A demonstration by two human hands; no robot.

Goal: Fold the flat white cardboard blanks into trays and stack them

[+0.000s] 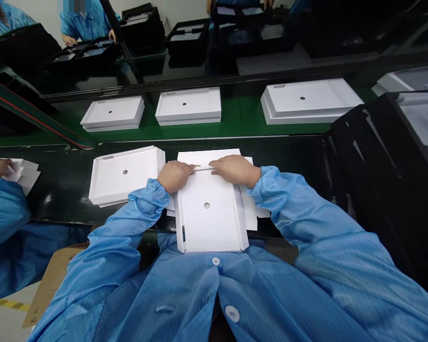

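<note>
A white cardboard tray [210, 225] with a round hole lies in front of me, its near end at the bench edge by my jacket. At its far end a cardboard flap [209, 155] stretches away from me. My left hand [176, 175] is closed on the fold at the tray's far left, thumb and fingertips pressed together. My right hand [234, 170] pinches the same fold further right, with a small gap between the two hands. Loose white cardboard sheets [250, 209] lie under the tray and stick out to its right.
Left of my tray sits a stack of folded white trays [128, 173]. More white trays [188, 107] stand on the green conveyor [240, 111] beyond. A black crate [381, 180] rises at my right. A co-worker's sleeve [3, 209] is at the left; other people work behind.
</note>
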